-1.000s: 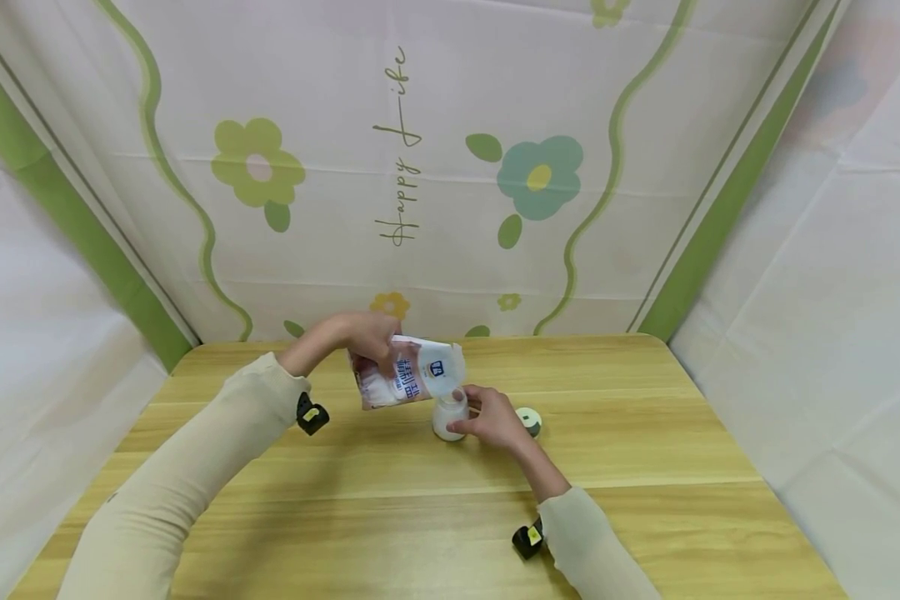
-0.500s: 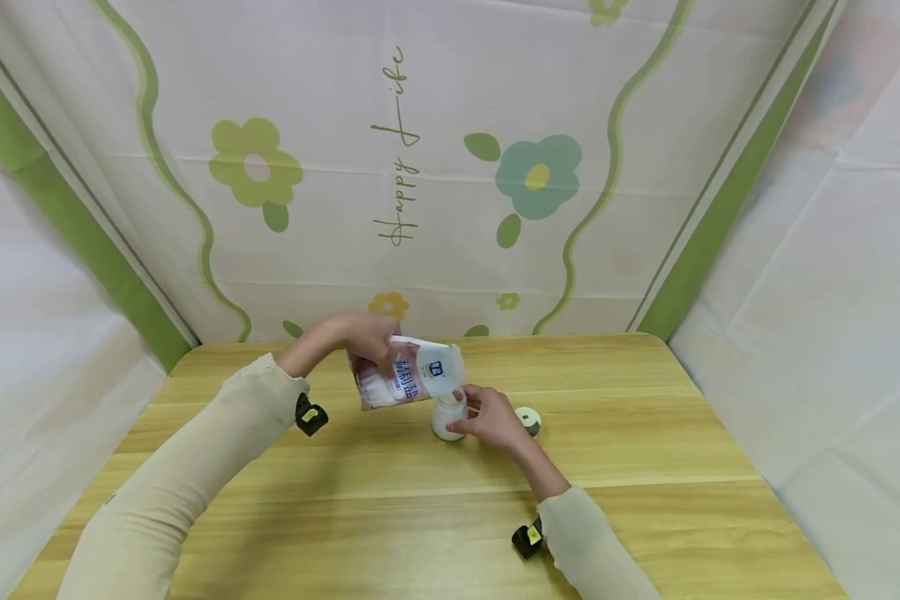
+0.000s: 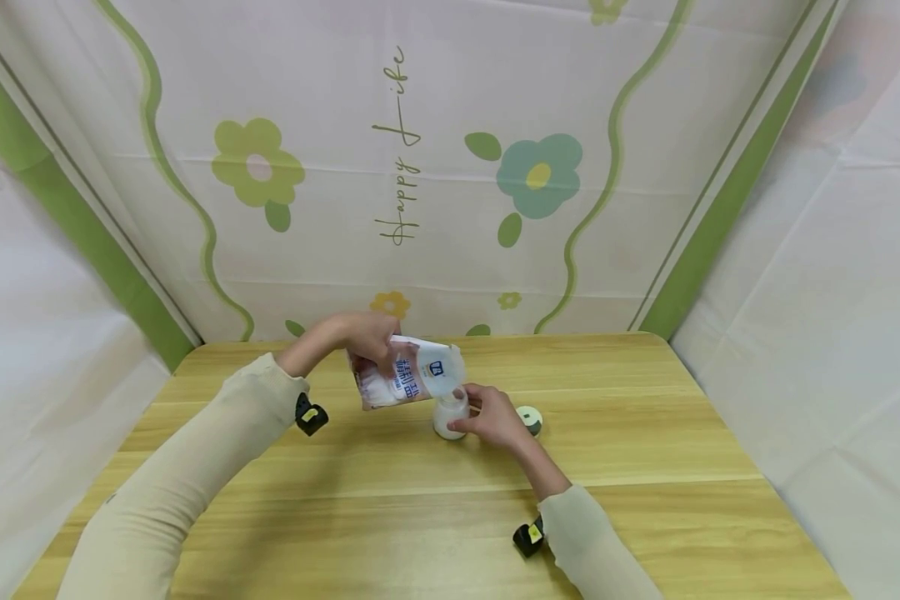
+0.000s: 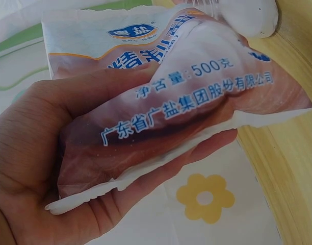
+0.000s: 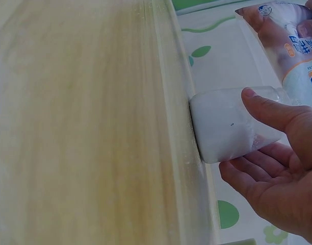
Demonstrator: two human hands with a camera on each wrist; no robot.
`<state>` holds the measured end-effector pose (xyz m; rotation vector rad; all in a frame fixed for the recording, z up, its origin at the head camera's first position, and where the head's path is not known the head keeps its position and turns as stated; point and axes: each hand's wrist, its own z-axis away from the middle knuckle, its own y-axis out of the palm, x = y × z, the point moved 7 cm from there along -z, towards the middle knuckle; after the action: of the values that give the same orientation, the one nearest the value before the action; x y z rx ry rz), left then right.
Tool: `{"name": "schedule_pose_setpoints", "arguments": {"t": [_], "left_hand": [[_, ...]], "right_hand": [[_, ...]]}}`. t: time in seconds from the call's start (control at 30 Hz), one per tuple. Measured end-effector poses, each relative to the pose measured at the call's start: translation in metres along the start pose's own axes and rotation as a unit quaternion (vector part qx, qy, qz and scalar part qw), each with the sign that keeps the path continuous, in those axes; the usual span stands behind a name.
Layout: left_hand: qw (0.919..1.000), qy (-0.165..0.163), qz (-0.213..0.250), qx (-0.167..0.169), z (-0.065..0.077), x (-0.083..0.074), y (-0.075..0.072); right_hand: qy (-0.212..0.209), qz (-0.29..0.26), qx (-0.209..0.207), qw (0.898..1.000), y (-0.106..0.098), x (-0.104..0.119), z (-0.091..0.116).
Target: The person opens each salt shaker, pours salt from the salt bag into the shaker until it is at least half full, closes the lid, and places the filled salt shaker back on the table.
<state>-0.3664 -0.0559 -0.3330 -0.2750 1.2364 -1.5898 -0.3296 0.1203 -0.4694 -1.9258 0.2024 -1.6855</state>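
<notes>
My left hand [image 3: 366, 337] grips a printed plastic bag of salt [image 3: 412, 375] by its bottom end, thumb across the front in the left wrist view. The bag tilts to the right, its top end right at the mouth of a small clear jar [image 3: 450, 422]. White salt [image 5: 222, 130] fills much of the jar in the right wrist view. The jar stands upright on the table, and my right hand [image 3: 497, 418] holds it from the right between thumb and fingers. The bag's opening is hard to make out.
A small round white lid [image 3: 528, 419] with a dark green part lies on the wooden table [image 3: 607, 450] just beyond my right wrist. A flower-printed curtain [image 3: 330, 208] hangs behind the table's far edge.
</notes>
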Motion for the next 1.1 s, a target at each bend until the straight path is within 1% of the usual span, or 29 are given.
{"name": "schedule_pose_setpoints", "arguments": {"t": [0.27,0.57,0.8,1.1], "left_hand": [[1.0,0.009,0.0,0.001,0.0009,-0.0017,-0.0008],[1.0,0.004,0.006,0.001,0.0037,-0.0018,-0.0027],[1.0,0.006,-0.003,-0.002,0.004,-0.0006,-0.0041],[1.0,0.005,-0.002,0.002,0.0039,-0.0002,-0.0052]], "right_hand": [[-0.002,-0.002,-0.003,1.0,-0.0007,0.0001,0.0001],[-0.008,-0.001,0.0,1.0,-0.0005,0.0009,-0.0001],[-0.002,-0.003,0.001,1.0,0.0001,-0.0002,-0.0001],[-0.001,-0.005,0.002,1.0,0.0009,-0.0008,-0.0008]]}}
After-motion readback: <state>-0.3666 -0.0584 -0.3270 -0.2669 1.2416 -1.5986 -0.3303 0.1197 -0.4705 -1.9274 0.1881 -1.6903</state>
